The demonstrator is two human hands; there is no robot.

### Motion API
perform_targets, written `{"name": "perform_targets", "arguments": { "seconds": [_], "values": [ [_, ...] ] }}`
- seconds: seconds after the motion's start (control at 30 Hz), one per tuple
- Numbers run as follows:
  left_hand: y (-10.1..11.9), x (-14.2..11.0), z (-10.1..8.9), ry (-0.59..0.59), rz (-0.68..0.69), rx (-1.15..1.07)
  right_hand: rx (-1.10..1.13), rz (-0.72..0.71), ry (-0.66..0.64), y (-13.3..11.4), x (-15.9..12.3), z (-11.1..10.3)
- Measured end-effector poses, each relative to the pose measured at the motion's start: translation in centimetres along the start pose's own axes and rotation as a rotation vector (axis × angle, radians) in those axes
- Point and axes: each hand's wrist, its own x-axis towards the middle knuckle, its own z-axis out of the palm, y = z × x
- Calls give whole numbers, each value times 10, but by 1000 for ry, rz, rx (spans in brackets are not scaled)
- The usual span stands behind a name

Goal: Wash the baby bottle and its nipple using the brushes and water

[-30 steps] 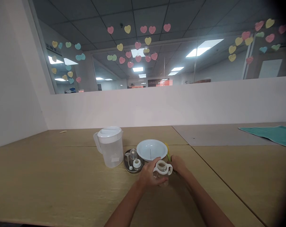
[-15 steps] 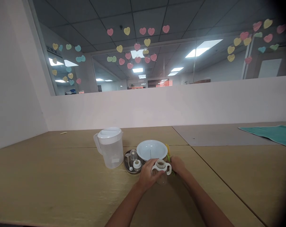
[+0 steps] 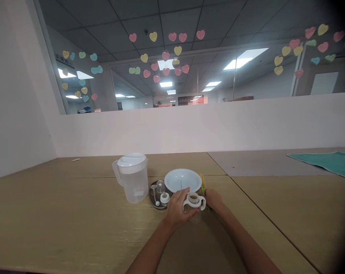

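My left hand (image 3: 178,207) is wrapped round a small clear baby bottle (image 3: 194,203) with a white collar and two white side handles, standing on the wooden table (image 3: 75,220). My right hand (image 3: 214,199) rests just right of the bottle, fingers curled at its handle; what it grips is hidden. Right behind the bottle sits a white bowl (image 3: 182,179) with a yellow-green utensil (image 3: 202,182) beside it. A small round metal tray (image 3: 153,198) holding bottle parts, a clear teat and a white ring, lies to the left of my hands.
A clear plastic pitcher (image 3: 131,177) with a white lid stands left of the tray. A teal cloth (image 3: 329,161) lies at the far right. A white partition (image 3: 203,125) with a window bearing heart stickers runs along the table's back.
The bottle has shifted slightly away from me, toward the bowl, with both hands following it. Nothing else moved.
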Motion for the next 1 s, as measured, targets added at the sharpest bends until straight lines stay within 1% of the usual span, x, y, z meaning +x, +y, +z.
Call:
{"name": "perform_targets", "arguments": {
  "seconds": [0.03, 0.1, 0.17, 0.2, 0.23, 0.27, 0.3, 0.33, 0.37, 0.43, 0.5, 0.6, 0.63, 0.7, 0.77, 0.87, 0.93, 1.0],
  "values": [
    [-2, 0, -3, 38, 14, 14, -9, -1, 3, 1, 0, 0],
    [-9, 1, -11, 181, -27, 45, -30, 1, 13, 3, -1, -3],
    [-20, 3, -22, 363, -154, 106, -52, 15, 48, 3, -3, -12],
    [-26, 5, -28, 424, -229, 152, -58, 23, 83, 2, -5, -18],
    [-34, 6, -33, 449, -297, 206, -58, 25, 124, -1, -6, -25],
    [-41, 6, -38, 425, -354, 275, -44, 15, 177, -6, -7, -33],
    [-48, 6, -41, 350, -410, 364, -9, -12, 201, -12, -7, -41],
    [-55, 5, -43, 245, -471, 469, 44, -71, 203, -20, -7, -48],
    [-60, 4, -44, 148, -523, 562, 106, -152, 158, -28, -5, -54],
    [-67, -1, -42, 71, -563, 628, 154, -273, 82, -45, 3, -61],
    [-70, -6, -39, 38, -583, 666, 189, -385, -52, -60, 15, -62],
    [-72, -11, -35, -58, -619, 773, 232, -507, -312, -72, 34, -53],
    [-72, -12, -34, -69, -629, 798, 246, -533, -377, -74, 40, -48],
    [-73, -13, -33, -62, -640, 835, 278, -569, -454, -75, 51, -39],
    [-73, -13, -33, -48, -651, 853, 311, -583, -478, -74, 59, -31],
    [-72, -13, -32, -49, -658, 840, 366, -574, -435, -72, 64, -28],
    [-70, -13, -31, -51, -666, 835, 415, -570, -364, -72, 61, -35],
    [-68, -12, -31, -59, -681, 835, 473, -582, -289, -73, 54, -48]
  ]
}}
